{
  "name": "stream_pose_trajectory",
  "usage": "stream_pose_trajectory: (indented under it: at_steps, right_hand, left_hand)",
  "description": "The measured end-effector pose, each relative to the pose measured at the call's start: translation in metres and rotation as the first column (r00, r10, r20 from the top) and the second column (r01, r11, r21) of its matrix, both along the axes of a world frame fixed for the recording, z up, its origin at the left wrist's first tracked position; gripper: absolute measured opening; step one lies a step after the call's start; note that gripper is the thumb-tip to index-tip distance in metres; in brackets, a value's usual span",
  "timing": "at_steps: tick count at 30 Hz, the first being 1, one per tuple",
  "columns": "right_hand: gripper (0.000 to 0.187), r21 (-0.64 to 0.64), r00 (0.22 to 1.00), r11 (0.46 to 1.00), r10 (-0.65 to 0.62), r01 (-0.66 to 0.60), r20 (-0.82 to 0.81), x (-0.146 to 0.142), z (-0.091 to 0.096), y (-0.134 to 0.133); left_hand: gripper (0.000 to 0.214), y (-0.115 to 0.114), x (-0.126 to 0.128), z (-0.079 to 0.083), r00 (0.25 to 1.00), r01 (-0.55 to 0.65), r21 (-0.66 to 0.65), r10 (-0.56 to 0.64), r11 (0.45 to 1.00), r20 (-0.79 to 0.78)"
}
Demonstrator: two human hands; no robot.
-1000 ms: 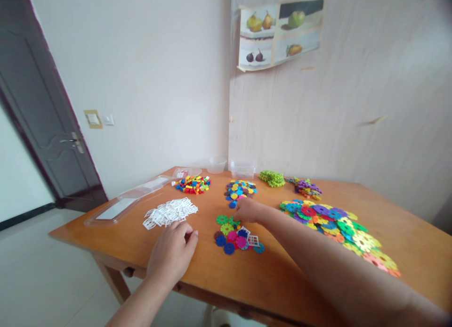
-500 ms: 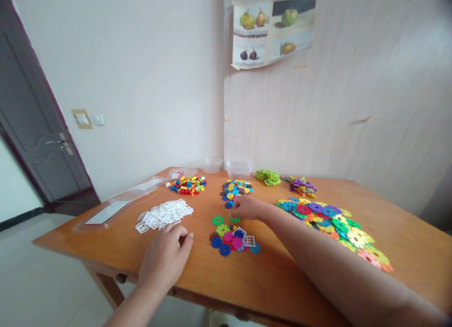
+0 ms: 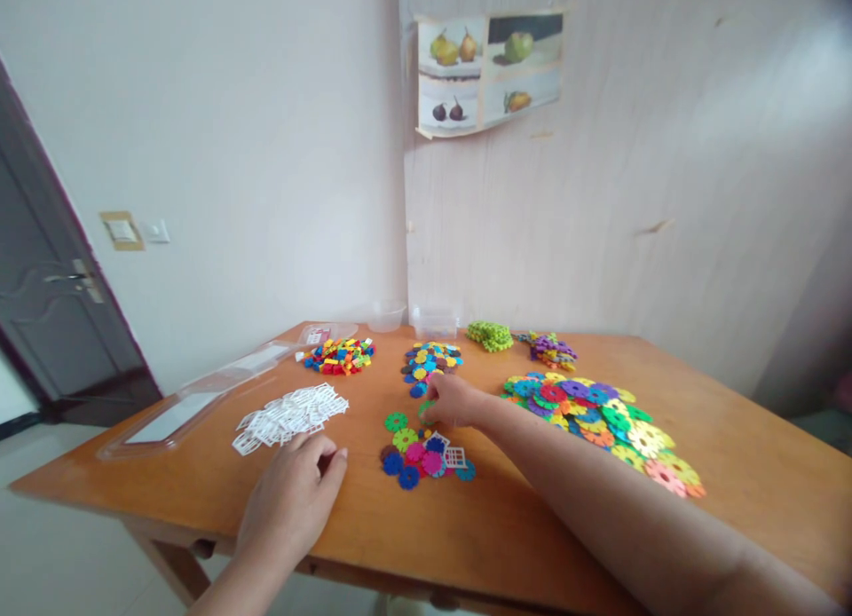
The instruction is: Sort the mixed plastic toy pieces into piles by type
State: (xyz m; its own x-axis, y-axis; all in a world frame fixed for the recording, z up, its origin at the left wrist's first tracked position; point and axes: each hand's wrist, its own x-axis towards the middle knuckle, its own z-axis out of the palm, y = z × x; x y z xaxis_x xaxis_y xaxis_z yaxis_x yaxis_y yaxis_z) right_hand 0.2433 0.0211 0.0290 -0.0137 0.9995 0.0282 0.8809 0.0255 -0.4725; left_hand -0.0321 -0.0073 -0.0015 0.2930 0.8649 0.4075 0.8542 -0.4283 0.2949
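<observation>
My right hand [image 3: 453,401] pinches a green notched disc [image 3: 425,409] between thumb and fingertips, just behind a small mixed group of pieces. That group holds several notched discs, among them a lime one [image 3: 404,439], a pink one [image 3: 432,462] and a blue one [image 3: 408,477]. A white window-frame piece [image 3: 456,457] lies on its right side. My left hand [image 3: 293,487] rests on the table, loosely curled with the thumb apart from the fingers and nothing visible in it. Its knuckles are close to a heap of white frame pieces [image 3: 293,416].
Small building bricks [image 3: 339,357], small notched discs [image 3: 432,360], green pieces [image 3: 489,335] and purple pieces [image 3: 551,350] lie in heaps farther back. Large flower discs [image 3: 599,412] spread under and beyond my right forearm. Clear plastic tubs [image 3: 436,321] stand by the wall; clear lids [image 3: 160,421] lie left.
My right hand has closed on the green disc, which now looks tilted at the fingertips. The whole view has shifted slightly right. My left hand stays resting by the white heap.
</observation>
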Motion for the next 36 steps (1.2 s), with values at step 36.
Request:
stream_pose_trajectory:
  at_steps: [36]
  right_hand:
    - [0.023, 0.310, 0.847, 0.793, -0.522, 0.524, -0.097, 0.167, 0.012, -0.087]
  left_hand:
    - [0.033, 0.003, 0.001, 0.003, 1.000, -0.021, -0.044, 0.020, 0.999, -0.016]
